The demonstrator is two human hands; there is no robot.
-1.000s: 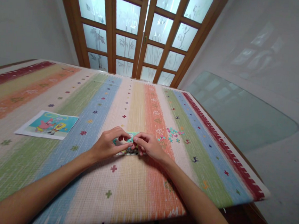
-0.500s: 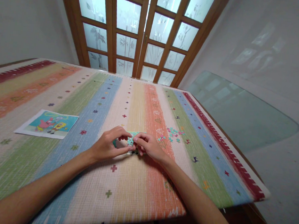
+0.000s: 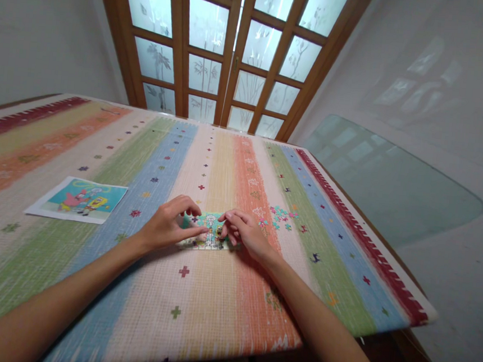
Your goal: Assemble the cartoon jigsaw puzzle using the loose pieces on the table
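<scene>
Left hand [image 3: 172, 225] loosely curved and released, thumb and forefinger spread wide in a C, thumb reaching over the puzzle [image 3: 207, 244]; cannot tell whether in contact. Right hand [image 3: 245, 235] bent inward over the puzzle's right part, thumb close to forefinger, other fingers curled under; too small to tell whether grasping a piece or merely touching. Between the two hands, the puzzle, flat on the tablecloth [image 3: 214, 297]: small, oblong, teal toward the top, pale printed figure in the middle, lower edge straight. Just past the right hand, loose pieces [image 3: 281, 212], mostly teal and pink, knobbed, in a scattered cluster. Well to the left, a printed picture [image 3: 91, 201] on white-bordered paper. Under all this, woven-looking cloth in soft stripes. For moving, broad cloth between printed picture and left hand, more beyond the puzzle toward wood-and-glass doors [image 3: 207, 26]. Near table edge beneath the right forearm [image 3: 309, 316].
</scene>
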